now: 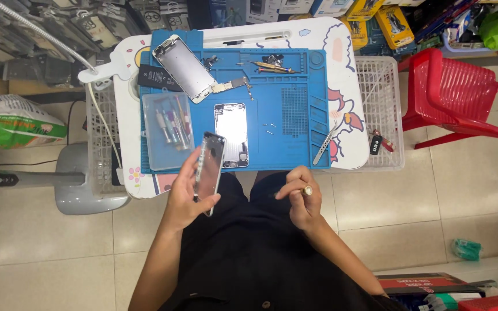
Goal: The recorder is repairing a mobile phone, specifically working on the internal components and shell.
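Observation:
My left hand (188,193) grips a silver phone housing (210,167) by its long edges, tilted above my lap at the table's near edge. My right hand (302,198) is closed on a small screwdriver (307,190) whose pale end shows near my thumb, held over my lap. On the blue work mat (289,109) lie a second phone body (231,135) near the front and a larger phone frame (184,68) at the back left. Both hands are apart from the mat.
A clear box of screwdriver bits (168,131) sits on the mat's left. Tweezers (324,147), loose screws and small parts lie on the mat. White wire baskets (383,115) flank the small table. A red plastic chair (456,98) stands to the right, a lamp arm (41,31) at left.

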